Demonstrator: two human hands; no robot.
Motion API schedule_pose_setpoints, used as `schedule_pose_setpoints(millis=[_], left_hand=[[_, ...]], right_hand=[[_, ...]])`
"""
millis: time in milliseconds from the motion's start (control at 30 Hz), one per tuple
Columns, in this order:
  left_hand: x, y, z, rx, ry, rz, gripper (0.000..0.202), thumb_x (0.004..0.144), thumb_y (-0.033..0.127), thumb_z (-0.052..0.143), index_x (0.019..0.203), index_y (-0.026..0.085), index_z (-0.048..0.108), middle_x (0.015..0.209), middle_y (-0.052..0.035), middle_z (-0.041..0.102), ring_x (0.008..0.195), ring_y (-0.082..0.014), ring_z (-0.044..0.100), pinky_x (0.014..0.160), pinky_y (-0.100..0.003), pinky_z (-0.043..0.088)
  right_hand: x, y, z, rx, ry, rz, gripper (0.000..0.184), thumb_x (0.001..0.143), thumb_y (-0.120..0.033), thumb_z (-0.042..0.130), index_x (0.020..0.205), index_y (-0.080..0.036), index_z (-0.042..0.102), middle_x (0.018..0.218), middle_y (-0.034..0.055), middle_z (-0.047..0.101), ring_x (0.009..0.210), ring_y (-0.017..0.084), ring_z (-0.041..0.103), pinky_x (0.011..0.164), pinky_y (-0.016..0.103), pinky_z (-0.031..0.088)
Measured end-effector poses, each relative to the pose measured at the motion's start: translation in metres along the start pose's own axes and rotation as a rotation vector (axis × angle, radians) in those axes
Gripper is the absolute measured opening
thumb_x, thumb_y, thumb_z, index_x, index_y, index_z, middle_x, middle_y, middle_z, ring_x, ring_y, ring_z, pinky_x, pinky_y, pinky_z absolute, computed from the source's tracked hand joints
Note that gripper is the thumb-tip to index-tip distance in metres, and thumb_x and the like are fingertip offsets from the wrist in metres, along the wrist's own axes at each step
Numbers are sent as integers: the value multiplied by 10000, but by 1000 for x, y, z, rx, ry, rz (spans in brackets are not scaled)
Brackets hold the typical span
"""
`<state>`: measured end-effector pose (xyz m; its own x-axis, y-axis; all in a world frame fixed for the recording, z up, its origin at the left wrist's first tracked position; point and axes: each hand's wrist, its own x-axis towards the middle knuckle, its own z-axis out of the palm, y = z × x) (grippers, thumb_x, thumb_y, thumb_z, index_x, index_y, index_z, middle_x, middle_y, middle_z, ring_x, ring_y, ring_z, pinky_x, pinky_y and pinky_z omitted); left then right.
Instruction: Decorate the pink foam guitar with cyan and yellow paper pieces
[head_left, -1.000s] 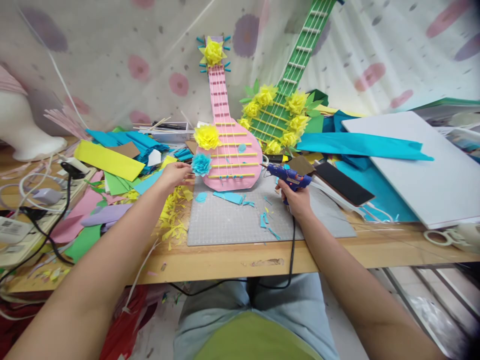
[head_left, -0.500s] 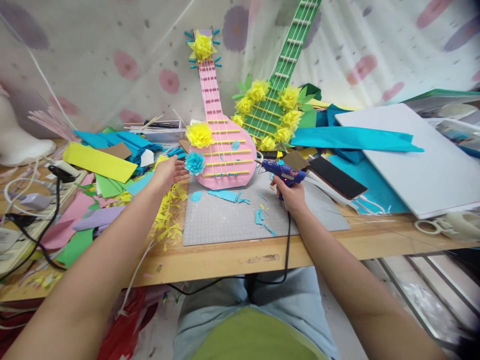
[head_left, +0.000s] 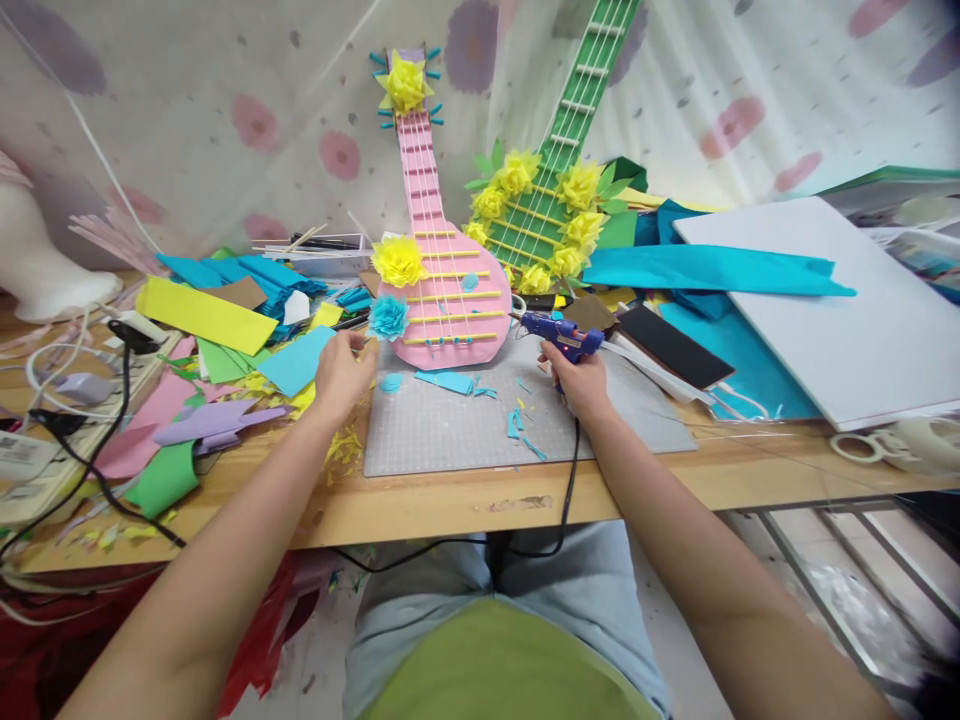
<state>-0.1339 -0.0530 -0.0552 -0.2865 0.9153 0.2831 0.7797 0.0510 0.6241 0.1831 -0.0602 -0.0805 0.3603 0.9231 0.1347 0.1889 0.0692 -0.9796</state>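
Note:
My right hand [head_left: 577,378] is wrapped round the handle of a blue glue gun [head_left: 564,334], its nozzle pointing left at the lower right edge of a pink paper guitar [head_left: 450,290]. The guitar leans upright at the back of a grey cutting mat [head_left: 450,440]. On its left side sit a yellow paper flower [head_left: 399,262] and, below that, a blue paper flower [head_left: 388,317]. Just below and left of the blue flower is my left hand [head_left: 346,370], fingers bent together; whether anything small is between them is hidden. Blue paper scraps [head_left: 446,381] lie on the mat.
Behind stands a green paper guitar [head_left: 555,190] ringed with yellow flowers. Coloured paper sheets [head_left: 206,315] and a power strip [head_left: 75,440] crowd the left. A dark phone-like slab [head_left: 667,345], white board [head_left: 825,320] and scissors [head_left: 862,447] are on the right. The gun's cord [head_left: 568,500] hangs over the edge.
My left hand has drawn back slightly from the blue flower, toward me, and its stretched fingers have curled in. The right hand holds the glue gun in nearly the same place.

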Motion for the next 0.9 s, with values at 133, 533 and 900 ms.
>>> schedule_pose_setpoints(millis=[133,533,900], left_hand=[[-21,-4,11,158,-45,120,137,752,298,565,801,181,620,887,-118,600,949,-294,550,883,-413,403],[-38,0,17,306,-117,-9,277,772,372,580,971,198,666,1076,-138,562,1104,-303,492,971,-423,349],[-32,-9,22,31,-4,25,101,702,279,633,744,188,646,847,-52,631,845,-215,579,835,-355,417]], right_hand=[[1,2,-1,-51,1,20,385,610,-538,675,593,-159,609,440,-20,499,366,77,377,405,246,326],[0,7,2,-107,-33,-56,403,623,-550,644,642,-148,634,495,18,553,567,171,572,558,281,433],[-1,10,4,-158,-23,-115,439,593,-561,662,700,-135,660,666,62,657,643,192,597,646,323,459]])
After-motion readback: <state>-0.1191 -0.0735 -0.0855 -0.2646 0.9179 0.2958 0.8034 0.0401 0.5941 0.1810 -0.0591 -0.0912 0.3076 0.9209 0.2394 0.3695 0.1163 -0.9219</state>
